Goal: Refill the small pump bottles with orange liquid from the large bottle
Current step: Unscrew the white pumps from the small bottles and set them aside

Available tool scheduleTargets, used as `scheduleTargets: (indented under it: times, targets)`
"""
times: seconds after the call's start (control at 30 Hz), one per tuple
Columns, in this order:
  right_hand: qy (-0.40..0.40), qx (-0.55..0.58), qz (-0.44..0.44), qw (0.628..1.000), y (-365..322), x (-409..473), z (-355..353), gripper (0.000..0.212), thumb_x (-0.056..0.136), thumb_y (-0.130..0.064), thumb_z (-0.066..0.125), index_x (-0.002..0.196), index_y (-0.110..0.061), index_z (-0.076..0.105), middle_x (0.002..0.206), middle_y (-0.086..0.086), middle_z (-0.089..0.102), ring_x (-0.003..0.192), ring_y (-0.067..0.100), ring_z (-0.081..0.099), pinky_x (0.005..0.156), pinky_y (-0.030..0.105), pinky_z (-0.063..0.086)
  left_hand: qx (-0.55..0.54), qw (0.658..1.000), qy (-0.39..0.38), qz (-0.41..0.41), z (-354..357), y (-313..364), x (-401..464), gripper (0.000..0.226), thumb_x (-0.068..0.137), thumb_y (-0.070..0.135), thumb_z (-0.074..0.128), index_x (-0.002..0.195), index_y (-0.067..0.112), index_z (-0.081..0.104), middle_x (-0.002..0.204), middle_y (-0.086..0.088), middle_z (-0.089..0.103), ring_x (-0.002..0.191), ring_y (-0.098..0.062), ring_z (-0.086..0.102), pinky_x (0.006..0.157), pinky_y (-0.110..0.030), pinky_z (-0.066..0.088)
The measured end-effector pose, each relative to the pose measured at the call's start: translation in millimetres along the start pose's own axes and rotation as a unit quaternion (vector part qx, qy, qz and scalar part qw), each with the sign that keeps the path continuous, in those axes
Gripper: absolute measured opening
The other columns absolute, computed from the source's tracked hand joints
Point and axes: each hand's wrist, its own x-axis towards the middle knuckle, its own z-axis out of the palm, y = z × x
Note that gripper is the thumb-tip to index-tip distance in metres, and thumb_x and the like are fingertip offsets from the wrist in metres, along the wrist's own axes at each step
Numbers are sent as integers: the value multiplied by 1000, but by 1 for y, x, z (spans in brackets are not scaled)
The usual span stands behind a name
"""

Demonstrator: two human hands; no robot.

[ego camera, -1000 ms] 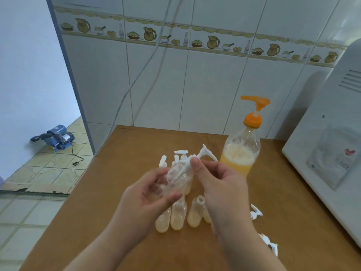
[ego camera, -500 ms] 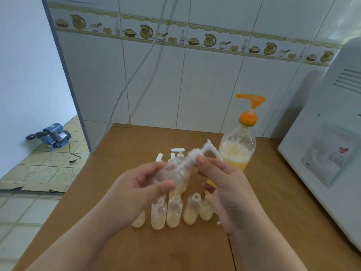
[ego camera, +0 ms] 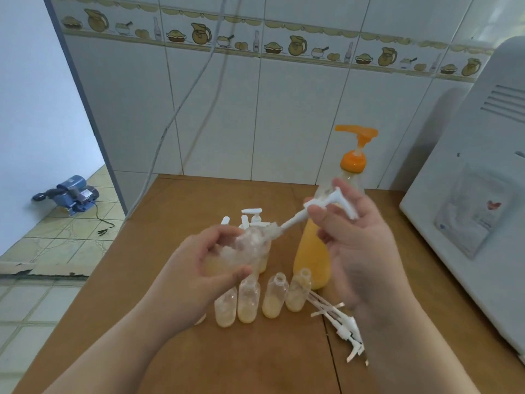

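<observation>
My left hand (ego camera: 199,265) grips a small clear bottle (ego camera: 250,245), tilted with its neck up and to the right. My right hand (ego camera: 358,237) pinches that bottle's white pump head (ego camera: 329,206), drawn out along its stem and apart from the neck. The large bottle (ego camera: 312,260) of orange liquid, with an orange pump (ego camera: 356,137), stands upright behind my right hand. Several small open bottles (ego camera: 274,297) with a little pale liquid stand in a row on the wooden table (ego camera: 159,217). Behind them stand small bottles (ego camera: 255,216) with white pumps on.
Loose white pump heads with tubes (ego camera: 341,325) lie on the table by my right forearm. A large white appliance (ego camera: 477,211) fills the right side. The tiled wall (ego camera: 284,115) with a hanging cable (ego camera: 181,103) backs the table. A blue motor (ego camera: 71,193) sits on the floor at left.
My right hand has pulled the white pump head up and to the right, out of the small bottle in my left hand. The view has shifted a little.
</observation>
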Motion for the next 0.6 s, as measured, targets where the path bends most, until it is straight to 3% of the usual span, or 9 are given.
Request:
scheduleTargets:
  times: [0.07,0.2,0.3,0.43,0.53,0.6]
  targets:
    - [8,-7,-40,999,-8,2,-9,41,69,-10,74,105,-28,66,95,2,71,86,11,67,80,29,50,57,998,31,14,-4,-3,2,44,69,40,76,104,54,54,106,20,58,102,7,48,87,-20,39]
    - [28,4,-72,997,-11,7,-32,27,62,-15,74,89,-19,69,83,-1,68,77,12,63,69,25,49,101,992,68,25,-14,-8,13,42,70,38,76,101,54,52,103,37,50,105,6,45,91,-30,37]
    - [62,51,-84,993,-2,10,-59,24,64,-8,72,86,-14,65,84,6,66,74,14,62,66,22,51,71,992,104,-4,-21,-17,25,40,72,33,76,102,45,51,102,24,55,98,4,50,79,-24,41]
    - [133,57,-75,987,18,10,-105,19,76,6,64,80,-13,61,76,5,62,64,11,59,62,14,51,29,987,132,-85,-36,-48,38,42,73,30,77,108,34,54,99,8,64,89,-14,62,80,-36,50]
    - [208,4,-32,978,48,7,-136,22,81,6,64,76,-15,60,70,2,62,55,5,58,58,9,50,44,984,101,-137,-41,-71,41,34,72,22,78,97,30,57,93,5,65,87,-15,62,78,-35,49]
    - [257,-89,-7,962,68,6,-148,15,78,-2,71,77,-14,63,72,5,62,48,-2,55,51,4,45,76,981,51,-168,-38,-84,42,30,72,16,78,90,23,55,85,3,63,80,-15,59,68,-30,45]
